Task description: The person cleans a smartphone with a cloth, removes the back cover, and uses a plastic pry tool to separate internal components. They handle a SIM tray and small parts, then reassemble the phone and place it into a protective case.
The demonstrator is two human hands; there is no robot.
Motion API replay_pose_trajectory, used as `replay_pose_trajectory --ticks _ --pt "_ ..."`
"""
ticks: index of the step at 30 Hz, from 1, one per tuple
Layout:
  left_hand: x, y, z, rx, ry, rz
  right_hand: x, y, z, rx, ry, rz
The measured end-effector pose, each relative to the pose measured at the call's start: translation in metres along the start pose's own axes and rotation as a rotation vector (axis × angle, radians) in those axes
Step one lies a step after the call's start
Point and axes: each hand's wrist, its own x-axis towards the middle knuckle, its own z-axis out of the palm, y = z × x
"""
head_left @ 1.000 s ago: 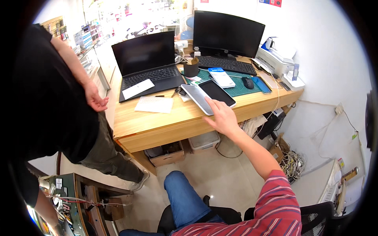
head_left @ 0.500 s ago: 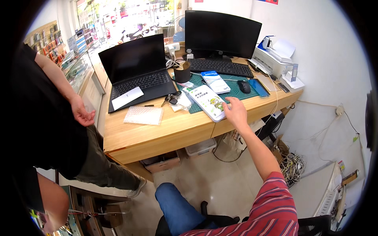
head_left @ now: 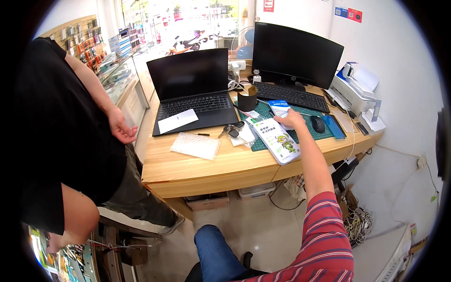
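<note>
Touching, with a curled right hand [head_left: 293, 121], the near end of the blue-white box [head_left: 279, 107] over the green mat [head_left: 259, 143] on the table [head_left: 197, 169], beyond the white pack [head_left: 277, 142], left of the mouse [head_left: 318, 123]; too hidden to judge whether pinching.

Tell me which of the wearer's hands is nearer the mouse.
Right: the right hand is just left of the black mouse, at the blue-and-white box. The left hand is out of view.

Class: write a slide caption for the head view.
A right hand at a blue-and-white box on a green cutting mat, between an open laptop and a computer mouse.
</note>
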Motion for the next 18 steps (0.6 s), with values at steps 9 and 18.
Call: replay_pose_trajectory --ticks 9,18 --pt "-0.046 -0.062 0.011 0.005 0.018 -0.270 -0.004 0.015 -0.012 0.011 0.101 0.004" --pt "-0.145 -0.194 -0.001 0.065 -0.129 -0.613 0.098 0.140 -0.014 0.306 0.039 -0.591"
